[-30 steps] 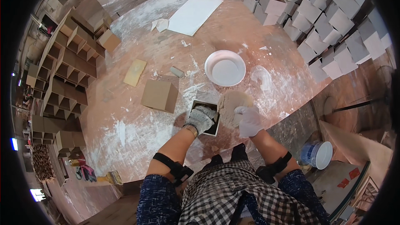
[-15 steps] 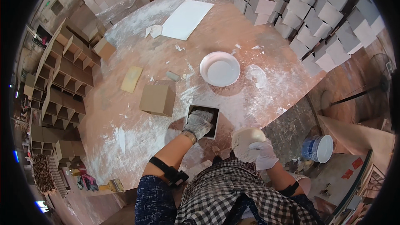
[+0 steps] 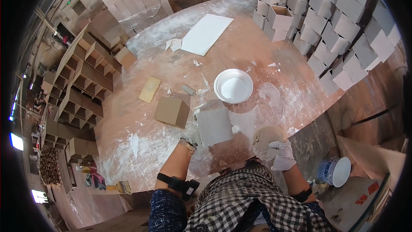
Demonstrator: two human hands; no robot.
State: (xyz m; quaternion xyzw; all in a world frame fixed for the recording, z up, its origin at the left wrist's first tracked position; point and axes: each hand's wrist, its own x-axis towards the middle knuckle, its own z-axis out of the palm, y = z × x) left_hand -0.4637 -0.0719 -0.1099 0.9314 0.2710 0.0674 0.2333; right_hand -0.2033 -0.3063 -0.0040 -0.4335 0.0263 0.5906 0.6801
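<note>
My left hand [image 3: 194, 136], in a knit glove, holds up a small box [image 3: 214, 124] whose pale grey-white coated side shows; the box hides most of the fingers. My right hand [image 3: 283, 155], in a thin white glove, grips the edge of a round, cream-coloured pad [image 3: 267, 142], perhaps a sponge, just right of the box. Left of the held box stands a plain brown box [image 3: 172, 112]. Behind the held box sits a white basin [image 3: 233, 87] with white stuff in its bottom.
A yellowish rectangular pad [image 3: 150, 89] and a small grey block [image 3: 189, 90] lie on the smeared table [image 3: 128, 120]. Farther back is a white sheet [image 3: 207, 34]. Stacked pale boxes [image 3: 317, 30] line the right, brown boxes [image 3: 81, 86] the left. A bucket [image 3: 334, 172] stands lower right.
The box in my left hand has turned, from its open top facing me to its coated side showing. My right hand and the round pad are lower in view. The whole view has shifted slightly.
</note>
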